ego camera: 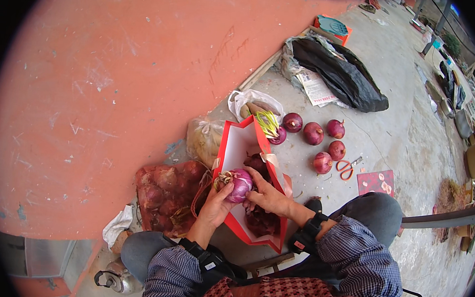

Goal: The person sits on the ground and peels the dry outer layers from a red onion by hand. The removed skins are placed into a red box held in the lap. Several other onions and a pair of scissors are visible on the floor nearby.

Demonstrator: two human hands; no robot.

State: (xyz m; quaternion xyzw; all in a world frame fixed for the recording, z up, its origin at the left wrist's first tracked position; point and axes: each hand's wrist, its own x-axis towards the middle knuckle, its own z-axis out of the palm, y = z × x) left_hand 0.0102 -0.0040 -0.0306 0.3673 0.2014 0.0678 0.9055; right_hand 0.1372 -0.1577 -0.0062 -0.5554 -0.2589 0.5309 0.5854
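Observation:
Both of my hands are around one red onion (pixel 240 186), held above the mouth of a red paper gift bag (pixel 238 142) with a white inside. My left hand (pixel 215 207) grips its left side, where dry roots or stem stick out. My right hand (pixel 269 197) has its fingers on the top and right side. Dark red onion skins (pixel 261 223) lie inside the bag. To the left, a red mesh sack (pixel 166 197) full of onions rests against the bag. On the right, several loose onions (pixel 313 133) sit on the concrete.
Orange-handled scissors (pixel 345 170) lie beside the loose onions, near a patterned red card (pixel 376 183). A sprouted onion (pixel 278 136) touches the bag's far side. Behind are a white plastic bag (pixel 252 96) of tubers and a black plastic bag (pixel 340 70). A metal kettle (pixel 120 276) stands lower left.

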